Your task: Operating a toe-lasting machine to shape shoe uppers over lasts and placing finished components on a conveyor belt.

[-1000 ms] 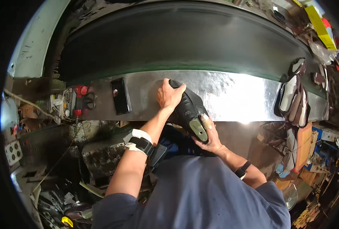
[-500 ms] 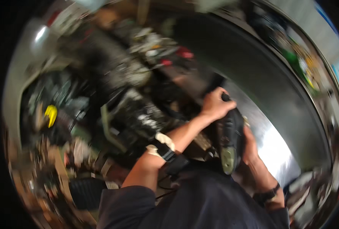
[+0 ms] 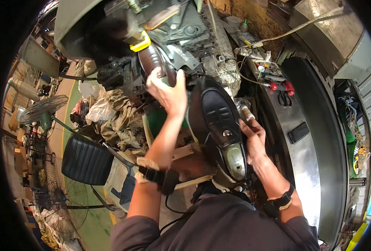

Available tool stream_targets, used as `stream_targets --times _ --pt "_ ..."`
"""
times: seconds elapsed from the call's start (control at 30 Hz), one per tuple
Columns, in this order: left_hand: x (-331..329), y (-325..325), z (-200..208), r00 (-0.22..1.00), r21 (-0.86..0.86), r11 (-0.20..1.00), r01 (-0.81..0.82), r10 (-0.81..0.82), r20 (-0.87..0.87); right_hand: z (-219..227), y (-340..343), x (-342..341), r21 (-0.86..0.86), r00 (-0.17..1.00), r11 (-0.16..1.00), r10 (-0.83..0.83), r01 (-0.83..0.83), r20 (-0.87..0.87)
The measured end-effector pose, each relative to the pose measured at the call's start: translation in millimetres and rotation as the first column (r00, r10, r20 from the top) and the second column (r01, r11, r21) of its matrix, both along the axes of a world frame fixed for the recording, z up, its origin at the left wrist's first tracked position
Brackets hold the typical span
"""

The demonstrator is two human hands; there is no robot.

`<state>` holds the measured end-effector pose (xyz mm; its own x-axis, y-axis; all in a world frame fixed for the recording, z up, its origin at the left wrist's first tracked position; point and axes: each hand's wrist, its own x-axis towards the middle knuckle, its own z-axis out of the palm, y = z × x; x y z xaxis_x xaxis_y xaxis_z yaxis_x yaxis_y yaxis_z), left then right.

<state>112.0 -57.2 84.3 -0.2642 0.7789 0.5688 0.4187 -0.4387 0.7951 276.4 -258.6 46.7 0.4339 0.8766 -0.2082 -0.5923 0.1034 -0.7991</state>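
A black leather shoe upper on a last [image 3: 217, 111], with a bare olive-grey heel end toward me, is upright in front of my body. My right hand [image 3: 254, 140] grips it along its right side, the fingers partly bent and some hidden behind it. A glossy dark brown shoe [image 3: 151, 57] sits in a machine [image 3: 185, 31] ahead, its far end under a bright yellow part [image 3: 141, 41]. My left hand [image 3: 166, 92] is round the near end of that brown shoe, thumb on the right and fingers on the left; blur softens the contact.
A metal bench [image 3: 298, 154] with a phone [image 3: 298, 132], scissors [image 3: 284, 98] and a red tool [image 3: 282, 87] runs along the right, beside a dark belt [image 3: 319, 104]. Left are a black padded seat [image 3: 87, 159], a cloth heap [image 3: 116, 117] and a standing fan [image 3: 64, 201].
My left hand has left the black shoe and moved forward to the brown shoe in the machine. The right hand keeps the black shoe. The whole view has turned left.
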Motion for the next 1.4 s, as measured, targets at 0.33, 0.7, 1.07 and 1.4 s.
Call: stream_targets --times 0.33,0.7,1.07,1.4 --pt "-127.2 14.5 -52.9 0.947 -0.179 0.936 0.303 -0.317 -0.052 32.1 70.6 -79.9 -0.018 0.992 0.999 0.034 -0.036 -0.119" --pt "-145.0 -13.2 -5.9 0.226 -0.162 0.603 0.781 -0.032 0.974 23.7 169.4 -135.5 -0.051 0.967 0.996 0.058 -0.073 -0.25" --pt "-116.3 39.9 -28.3 0.163 -0.267 0.642 0.719 0.218 0.962 -50.1 238.9 -120.5 -0.012 0.998 1.0 -0.014 0.015 0.057" --pt "-112.6 44.5 -29.1 0.151 -0.278 0.634 0.721 0.248 0.957 -33.8 240.4 -128.1 -0.071 0.997 0.996 0.047 -0.052 -0.062"
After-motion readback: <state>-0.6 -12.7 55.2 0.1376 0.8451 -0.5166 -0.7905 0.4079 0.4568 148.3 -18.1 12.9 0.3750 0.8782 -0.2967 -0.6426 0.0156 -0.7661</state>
